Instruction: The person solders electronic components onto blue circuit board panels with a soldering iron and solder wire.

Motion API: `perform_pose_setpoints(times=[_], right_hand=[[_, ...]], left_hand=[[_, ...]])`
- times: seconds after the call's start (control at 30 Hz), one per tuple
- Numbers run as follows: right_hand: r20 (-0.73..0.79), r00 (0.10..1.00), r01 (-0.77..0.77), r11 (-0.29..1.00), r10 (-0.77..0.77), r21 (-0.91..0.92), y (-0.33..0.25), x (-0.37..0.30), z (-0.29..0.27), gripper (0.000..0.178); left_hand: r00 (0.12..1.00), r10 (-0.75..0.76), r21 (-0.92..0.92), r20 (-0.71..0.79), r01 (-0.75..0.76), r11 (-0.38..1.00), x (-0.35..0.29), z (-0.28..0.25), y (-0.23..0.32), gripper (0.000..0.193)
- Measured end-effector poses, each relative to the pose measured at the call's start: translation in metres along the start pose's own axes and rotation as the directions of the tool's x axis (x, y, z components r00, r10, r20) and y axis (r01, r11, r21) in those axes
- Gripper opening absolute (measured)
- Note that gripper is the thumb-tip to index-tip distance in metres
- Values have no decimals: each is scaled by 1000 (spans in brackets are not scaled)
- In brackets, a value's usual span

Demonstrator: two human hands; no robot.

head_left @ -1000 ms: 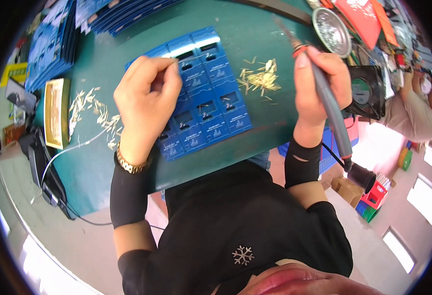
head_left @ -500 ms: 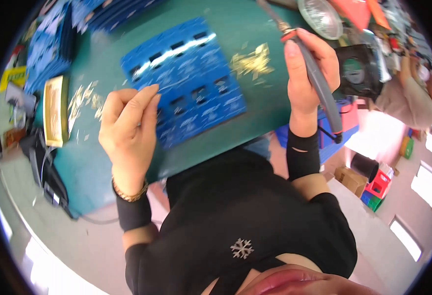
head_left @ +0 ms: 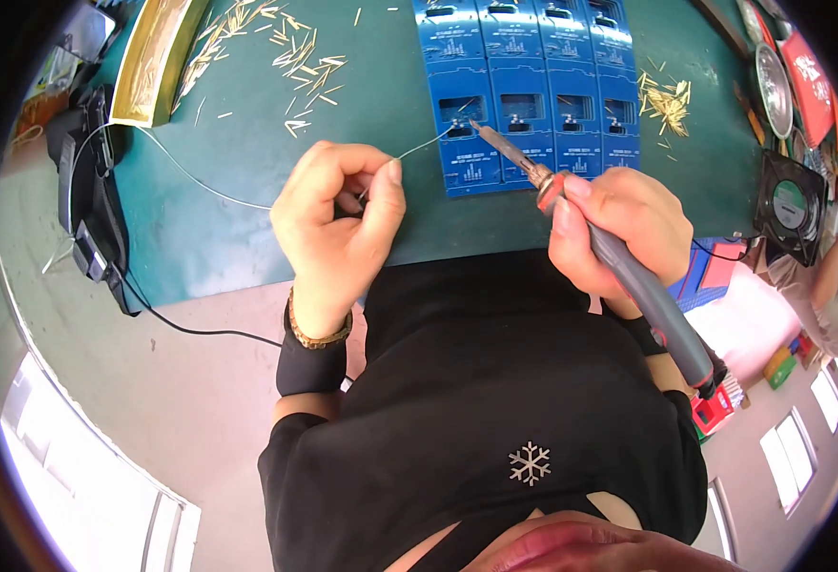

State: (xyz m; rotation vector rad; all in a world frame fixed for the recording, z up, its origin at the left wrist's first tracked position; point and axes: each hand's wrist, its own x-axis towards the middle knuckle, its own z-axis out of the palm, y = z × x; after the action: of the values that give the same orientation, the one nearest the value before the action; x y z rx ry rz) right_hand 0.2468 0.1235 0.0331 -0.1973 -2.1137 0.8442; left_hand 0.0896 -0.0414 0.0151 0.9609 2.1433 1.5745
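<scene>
My right hand (head_left: 619,229) is closed round a grey soldering iron (head_left: 643,286). Its tip reaches the near left cutout of a blue circuit board panel (head_left: 519,157). My left hand (head_left: 338,210) pinches a thin solder wire (head_left: 426,145), whose end meets the board close beside the iron's tip. The wire trails out of the hand's far side toward the left of the table. Rows of rectangular cutouts run across the panel, with small metal parts in the near row.
Loose gold pins (head_left: 290,52) lie scattered left of the panel, beside a yellow tray (head_left: 143,91). Another pile of gold pins (head_left: 667,103) is to its right. A black square fan (head_left: 789,207) stands at the table's right edge. A black device (head_left: 95,205) sits on the left.
The iron has come down and left to the board. My left hand now feeds solder wire there. The view has shifted, so the panel appears farther right and up.
</scene>
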Motion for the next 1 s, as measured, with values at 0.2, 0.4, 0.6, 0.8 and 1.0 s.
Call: perform_pose_setpoints(times=[0.2,0.4,0.6,0.8,1.0], right_hand=[[94,995,26,1000,-26,-4,-4,3,3,27],[128,989,76,996,-71,-35,-5,3,6,31],[100,989,112,991,-104,-74,-1,-3,11,31],[122,983,150,985,-140,-79,-3,-3,12,30],[108,982,161,984,-153,-73,-7,-1,12,30]], left_hand=[[1000,13,75,-12,-12,997,-2,4,-3,13],[999,45,97,7,-45,994,1,4,0,13],[998,67,152,4,-67,986,1,7,-1,14],[997,72,174,-2,-70,982,0,8,-2,14],[997,77,178,6,-77,981,1,7,0,14]])
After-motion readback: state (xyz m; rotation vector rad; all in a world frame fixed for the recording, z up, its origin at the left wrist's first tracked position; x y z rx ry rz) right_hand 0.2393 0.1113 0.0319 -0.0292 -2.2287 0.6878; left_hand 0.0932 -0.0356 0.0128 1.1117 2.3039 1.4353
